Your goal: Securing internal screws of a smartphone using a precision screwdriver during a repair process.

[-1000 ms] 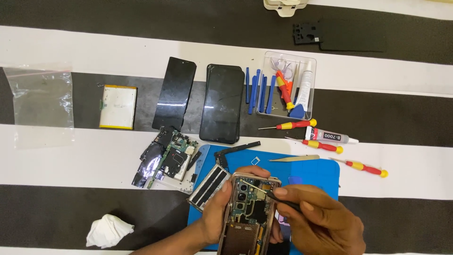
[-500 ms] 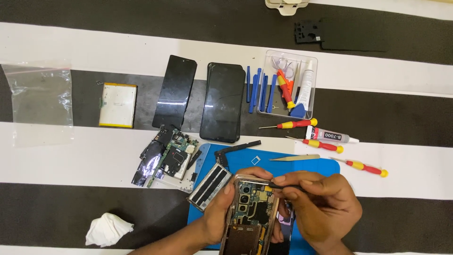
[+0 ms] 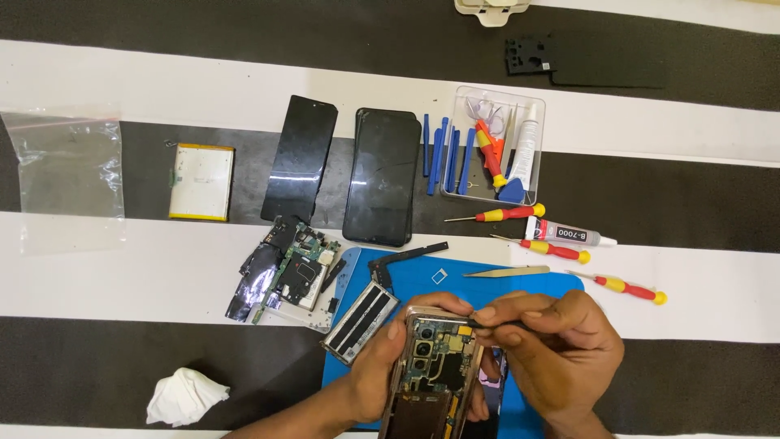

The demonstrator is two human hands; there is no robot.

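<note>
Head camera looks straight down on our two hands at the bottom edge of a black-and-white striped table (image 3: 122, 268). Our left hand (image 3: 382, 370) curls around the left side of an opened smartphone (image 3: 435, 370), fingers closed on its frame with the thumb lying along the top edge. The phone stands tilted over a blue work mat (image 3: 504, 284), its back cover off, so we see the camera modules and the circuit board inside. Our right hand (image 3: 561, 349) pinches a thin dark tool (image 3: 496, 323) between thumb and forefinger, the other fingers folded; the tip of the tool touches the phone's upper right corner.

Just left of the phone a small silver-and-black component (image 3: 360, 319) lies partly on the mat. Beyond it sits a loose circuit board (image 3: 296, 268) with dark shielding foil. Farther up we see two black screen panels (image 3: 382, 175) side by side, and a yellow-edged battery (image 3: 201, 181) to their left. A clear plastic bag (image 3: 71, 167) lies at the far left, and a crumpled white tissue (image 3: 185, 396) near the bottom. To the right, a clear tray (image 3: 532, 102) holds blue pry tools and a white tube. Red-and-yellow screwdrivers (image 3: 508, 214), a glue tube (image 3: 569, 234) and metal tweezers (image 3: 508, 271) lie near the mat's upper edge.
</note>
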